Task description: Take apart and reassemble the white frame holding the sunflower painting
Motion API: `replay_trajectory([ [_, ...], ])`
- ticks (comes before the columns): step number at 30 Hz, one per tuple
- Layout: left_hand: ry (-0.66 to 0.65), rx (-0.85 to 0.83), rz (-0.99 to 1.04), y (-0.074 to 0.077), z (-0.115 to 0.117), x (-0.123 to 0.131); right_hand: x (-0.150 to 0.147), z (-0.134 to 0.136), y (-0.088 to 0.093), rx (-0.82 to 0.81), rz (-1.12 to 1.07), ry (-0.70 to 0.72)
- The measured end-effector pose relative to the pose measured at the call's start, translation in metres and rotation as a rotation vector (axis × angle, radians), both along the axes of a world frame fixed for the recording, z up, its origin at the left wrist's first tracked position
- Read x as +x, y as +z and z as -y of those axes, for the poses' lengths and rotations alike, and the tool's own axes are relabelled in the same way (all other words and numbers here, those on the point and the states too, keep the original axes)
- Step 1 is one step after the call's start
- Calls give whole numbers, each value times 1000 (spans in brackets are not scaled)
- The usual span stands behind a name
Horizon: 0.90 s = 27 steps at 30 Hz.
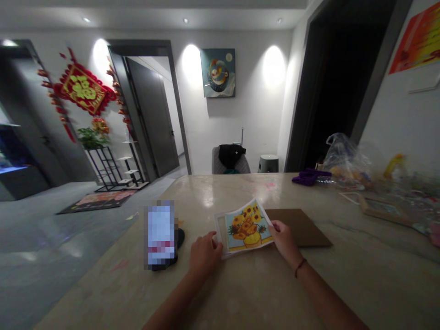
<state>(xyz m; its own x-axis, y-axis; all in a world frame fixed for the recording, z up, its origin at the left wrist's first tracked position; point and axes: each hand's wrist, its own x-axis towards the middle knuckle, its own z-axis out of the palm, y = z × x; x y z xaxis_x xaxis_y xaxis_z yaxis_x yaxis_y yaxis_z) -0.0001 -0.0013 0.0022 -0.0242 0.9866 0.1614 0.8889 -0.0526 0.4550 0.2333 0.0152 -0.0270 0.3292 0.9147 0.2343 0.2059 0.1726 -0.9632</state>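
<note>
A sunflower picture [248, 228] with a pale border is tilted up above the table in front of me. At its left side shows a whitish, see-through margin [221, 229], perhaps a plastic sleeve or thin frame; I cannot tell which. My left hand [206, 252] has its fingers curled on that left edge. On the other side, my right hand [283, 238] pinches the picture's right edge between thumb and fingers. Behind my right hand lies a flat brown board [305, 228], partly covered by the picture and hand.
A phone with a blurred screen [161, 233] stands on a dark holder to the left of my hands. At the right are a wooden frame [385, 211], a purple cloth [309, 177] and a clear plastic bag [347, 160]. A chair [216, 160] stands beyond the table [233, 293].
</note>
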Motion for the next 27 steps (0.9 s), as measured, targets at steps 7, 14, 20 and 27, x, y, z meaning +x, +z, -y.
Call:
replay_trajectory([
  [7, -28, -2, -12, 0, 4, 5, -11, 0, -6, 49, 274, 5],
  [14, -44, 17, -30, 2, 7, 7, -16, -5, -8, 103, 643, -61],
  [20, -22, 14, -188, 3, 7, 10, -19, -8, -12, 53, 856, -57],
  [27, -197, 3, -209, -2, 8, 10, -16, 6, 10, -93, 1035, -6],
])
